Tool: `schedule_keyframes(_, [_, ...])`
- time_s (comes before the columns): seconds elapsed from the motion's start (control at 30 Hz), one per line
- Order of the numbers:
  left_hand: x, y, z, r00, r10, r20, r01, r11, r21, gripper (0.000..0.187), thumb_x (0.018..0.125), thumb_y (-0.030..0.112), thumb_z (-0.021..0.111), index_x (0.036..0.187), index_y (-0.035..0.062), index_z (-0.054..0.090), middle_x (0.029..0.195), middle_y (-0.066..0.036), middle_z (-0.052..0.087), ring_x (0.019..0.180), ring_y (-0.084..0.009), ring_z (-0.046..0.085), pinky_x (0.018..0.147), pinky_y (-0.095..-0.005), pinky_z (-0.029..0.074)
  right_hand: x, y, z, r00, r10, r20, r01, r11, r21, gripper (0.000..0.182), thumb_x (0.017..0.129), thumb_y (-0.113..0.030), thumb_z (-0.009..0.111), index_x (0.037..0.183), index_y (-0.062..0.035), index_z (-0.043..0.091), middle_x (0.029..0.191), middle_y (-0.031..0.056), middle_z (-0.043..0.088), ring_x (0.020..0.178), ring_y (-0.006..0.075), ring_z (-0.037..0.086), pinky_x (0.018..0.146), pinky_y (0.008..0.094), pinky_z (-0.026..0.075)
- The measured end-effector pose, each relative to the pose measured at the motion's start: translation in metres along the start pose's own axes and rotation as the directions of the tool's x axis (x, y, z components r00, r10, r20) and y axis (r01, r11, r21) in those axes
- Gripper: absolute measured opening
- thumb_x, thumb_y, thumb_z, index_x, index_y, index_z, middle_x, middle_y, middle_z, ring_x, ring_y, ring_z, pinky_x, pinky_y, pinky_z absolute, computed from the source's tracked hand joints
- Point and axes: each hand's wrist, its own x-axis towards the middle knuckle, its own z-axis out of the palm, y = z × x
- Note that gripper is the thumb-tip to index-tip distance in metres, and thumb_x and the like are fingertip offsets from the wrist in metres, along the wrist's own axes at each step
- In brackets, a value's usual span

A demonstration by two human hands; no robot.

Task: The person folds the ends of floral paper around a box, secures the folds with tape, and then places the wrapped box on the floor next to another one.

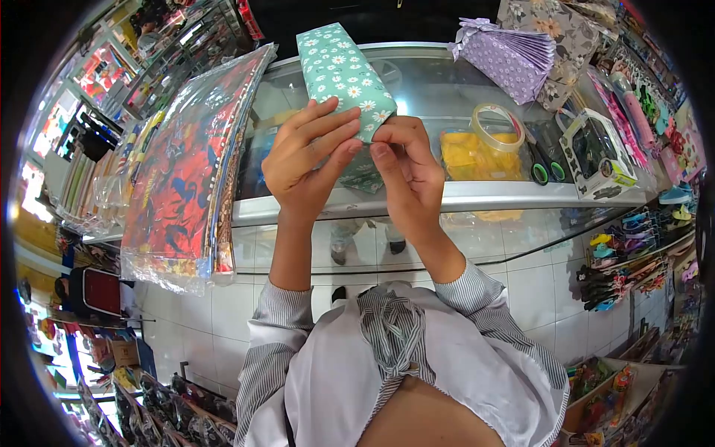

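A box wrapped in mint-green daisy paper (pixel 346 71) is held up, tilted, above the glass counter (pixel 439 82). My left hand (pixel 309 153) lies along its near left side, fingers fairly straight across the paper and thumb by the near end. At that end, my right hand (pixel 413 160) pinches the paper's edge at the corner between thumb and bent forefinger. A roll of clear tape (pixel 497 128) rests on a yellow packet (pixel 482 158) to the right. Beside it are scissors with black and green handles (pixel 549 173). The box's underside is hidden.
Plastic-sleeved patterned sheets (pixel 182 171) are stacked on the counter's left. At the back right stand a purple wrapped gift with pleats (pixel 506 59) and a brown floral one (pixel 555 33). A white windowed box (pixel 598 156) sits near the right front edge.
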Motion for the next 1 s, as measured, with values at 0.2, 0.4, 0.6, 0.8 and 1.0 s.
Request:
schedule_keyframes(0.2, [0.0,0.0,0.001,1.0,0.016,0.006,-0.016,1.0,-0.016,0.022,0.067,0.009,0.077,0.089,0.0072,0.073,0.095,-0.007,0.07,0.101,-0.027,0.062,0.093,-0.0407,0.045,0.004,-0.011,-0.007,0.979,0.185,0.08,-0.194,0.972,0.133,0.01,0.09,-0.003,0.056,0.099,0.002,0.058,0.095,0.0034,0.046,0.085,0.007,0.046,0.073,0.0202,0.039])
schedule_keyframes(0.4, [0.001,0.0,0.004,1.0,0.022,0.01,-0.022,1.0,0.012,0.021,0.067,0.009,0.077,0.088,0.0074,0.073,0.095,-0.006,0.07,0.101,-0.0267,0.062,0.093,-0.0411,0.045,0.003,-0.009,-0.001,0.989,0.135,-0.058,-0.128,0.985,0.117,0.008,0.088,-0.004,0.061,0.095,0.0001,0.059,0.096,0.0031,0.048,0.081,0.0069,0.047,0.07,0.0207,0.039])
schedule_keyframes(0.6, [-0.001,0.001,0.006,1.0,0.012,-0.016,-0.012,1.0,0.006,0.022,0.067,0.01,0.077,0.088,0.0084,0.073,0.095,-0.005,0.07,0.101,-0.0263,0.062,0.093,-0.0407,0.045,0.0,0.001,-0.004,0.981,-0.151,-0.118,0.119,0.962,-0.245,0.014,0.08,-0.001,0.067,0.093,-0.0026,0.062,0.092,0.005,0.053,0.08,0.0124,0.052,0.066,0.0234,0.041])
schedule_keyframes(0.8, [0.001,0.002,0.007,1.0,0.018,-0.011,-0.018,0.999,0.032,0.022,0.066,0.011,0.078,0.087,0.0082,0.074,0.094,-0.005,0.07,0.101,-0.0261,0.062,0.092,-0.04,0.045,0.002,-0.008,-0.005,0.958,-0.283,-0.035,0.235,0.852,-0.468,0.019,0.076,0.001,0.07,0.093,-0.0041,0.065,0.088,0.0074,0.056,0.08,0.0191,0.054,0.067,0.0279,0.045])
schedule_keyframes(1.0, [0.003,-0.001,0.004,0.999,0.046,0.024,-0.047,0.998,0.042,0.021,0.066,0.011,0.078,0.087,0.0085,0.074,0.094,-0.004,0.071,0.1,-0.0253,0.062,0.092,-0.0402,0.046,0.003,-0.008,-0.009,0.97,-0.244,-0.017,0.209,0.863,-0.46,0.017,0.075,0.0,0.071,0.091,-0.0031,0.065,0.088,0.0074,0.056,0.08,0.0202,0.055,0.069,0.0294,0.045])
